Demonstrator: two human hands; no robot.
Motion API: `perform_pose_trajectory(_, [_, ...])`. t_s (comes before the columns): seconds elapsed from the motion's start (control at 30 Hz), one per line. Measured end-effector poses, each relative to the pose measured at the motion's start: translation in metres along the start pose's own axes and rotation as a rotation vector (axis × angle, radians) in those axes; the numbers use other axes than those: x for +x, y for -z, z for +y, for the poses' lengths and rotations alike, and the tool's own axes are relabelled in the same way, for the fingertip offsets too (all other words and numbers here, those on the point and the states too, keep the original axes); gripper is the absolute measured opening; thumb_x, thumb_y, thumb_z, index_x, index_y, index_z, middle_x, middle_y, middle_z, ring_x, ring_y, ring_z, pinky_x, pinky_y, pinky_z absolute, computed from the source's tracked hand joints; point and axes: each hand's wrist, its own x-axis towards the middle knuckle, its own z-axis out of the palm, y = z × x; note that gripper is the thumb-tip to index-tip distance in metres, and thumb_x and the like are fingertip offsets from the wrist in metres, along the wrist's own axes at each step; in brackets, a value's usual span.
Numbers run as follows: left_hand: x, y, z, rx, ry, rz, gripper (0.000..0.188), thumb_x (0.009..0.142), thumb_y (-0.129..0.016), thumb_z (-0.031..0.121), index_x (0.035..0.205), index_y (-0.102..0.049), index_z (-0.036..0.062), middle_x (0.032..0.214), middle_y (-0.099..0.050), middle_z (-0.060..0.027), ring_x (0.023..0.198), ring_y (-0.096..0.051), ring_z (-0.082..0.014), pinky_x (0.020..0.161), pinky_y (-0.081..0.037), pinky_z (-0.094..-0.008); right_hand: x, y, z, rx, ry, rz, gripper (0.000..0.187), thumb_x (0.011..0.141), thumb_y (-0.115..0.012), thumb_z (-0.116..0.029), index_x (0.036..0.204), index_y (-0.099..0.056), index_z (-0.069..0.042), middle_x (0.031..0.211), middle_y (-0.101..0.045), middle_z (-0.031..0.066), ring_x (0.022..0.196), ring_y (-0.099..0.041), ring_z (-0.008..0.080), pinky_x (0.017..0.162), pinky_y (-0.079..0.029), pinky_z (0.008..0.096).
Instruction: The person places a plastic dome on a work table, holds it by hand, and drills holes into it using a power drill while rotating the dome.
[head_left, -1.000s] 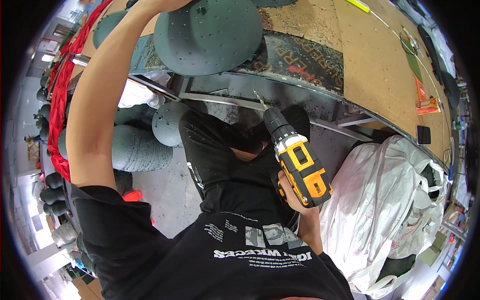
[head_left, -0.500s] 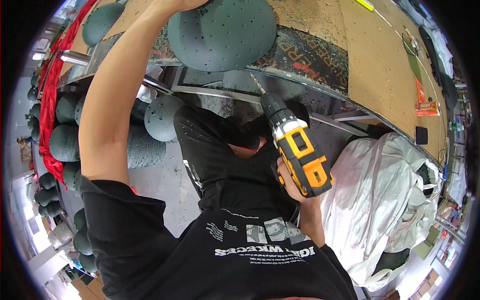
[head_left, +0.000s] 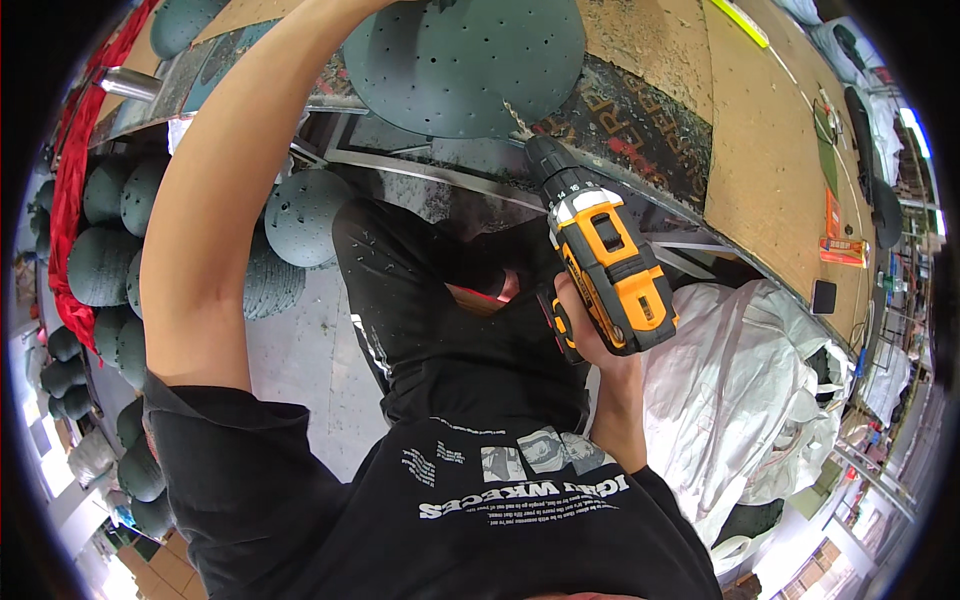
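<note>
My right hand [head_left: 584, 318] is wrapped round the grip of a yellow and black cordless drill [head_left: 610, 262]. Its thin bit [head_left: 517, 119] points up and away, with the tip in front of the near right edge of a dark green domed disc [head_left: 465, 70]. Small holes dot the disc's face; whether the bit touches it I cannot tell. Over the bench, my left forearm [head_left: 225, 190] reaches to the disc's far side. The left hand is almost wholly cut off by the top edge, so its fingers are hidden.
Shavings litter the cardboard-covered bench [head_left: 650, 50]. Stacked green domes [head_left: 105, 265] stand at the left, behind a red cloth strip [head_left: 75, 220]. A metal cylinder [head_left: 130, 84] juts out there. At the right sit a large white sack [head_left: 730, 390], a phone [head_left: 823, 297] and an orange box [head_left: 843, 251].
The drill has risen slightly, and its bit now overlaps the disc instead of lying below its edge. The disc appears farther right and higher; the whole view has shifted somewhat.
</note>
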Motion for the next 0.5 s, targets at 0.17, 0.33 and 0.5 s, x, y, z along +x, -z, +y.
perform_pose_trajectory(0.17, [-0.001,-0.005,-0.004,-0.049,0.0,0.03,0.048,0.089,-0.043,0.036,0.086,-0.068,-0.0048,0.087,-0.067,-0.0273,0.082,-0.065,-0.0429,0.076,-0.05,-0.0496,0.009,-0.004,-0.01,0.024,-0.052,0.012,0.019,0.082,-0.071,0.002,0.1,-0.069,-0.001,0.086,-0.07,0.0049,0.074,-0.067,0.0159,0.066,-0.052,0.0284])
perform_pose_trajectory(0.33, [0.003,-0.004,-0.008,-0.064,-0.048,0.04,0.044,0.088,-0.045,0.032,0.084,-0.066,-0.0062,0.084,-0.066,-0.0276,0.08,-0.064,-0.0429,0.075,-0.049,-0.0489,0.002,-0.007,-0.012,0.066,-0.234,0.014,0.024,0.08,-0.074,-0.003,0.104,-0.071,-0.004,0.093,-0.073,0.0063,0.081,-0.071,0.0208,0.073,-0.055,0.0306])
perform_pose_trajectory(0.5, [0.003,-0.005,-0.012,-0.09,-0.089,0.012,0.042,0.088,-0.046,0.03,0.081,-0.065,-0.007,0.081,-0.065,-0.0278,0.078,-0.064,-0.0419,0.074,-0.049,-0.0483,0.003,-0.009,-0.014,0.052,-0.293,-0.014,0.025,0.08,-0.073,-0.003,0.105,-0.072,-0.006,0.099,-0.073,0.0066,0.09,-0.071,0.0233,0.079,-0.054,0.0326])
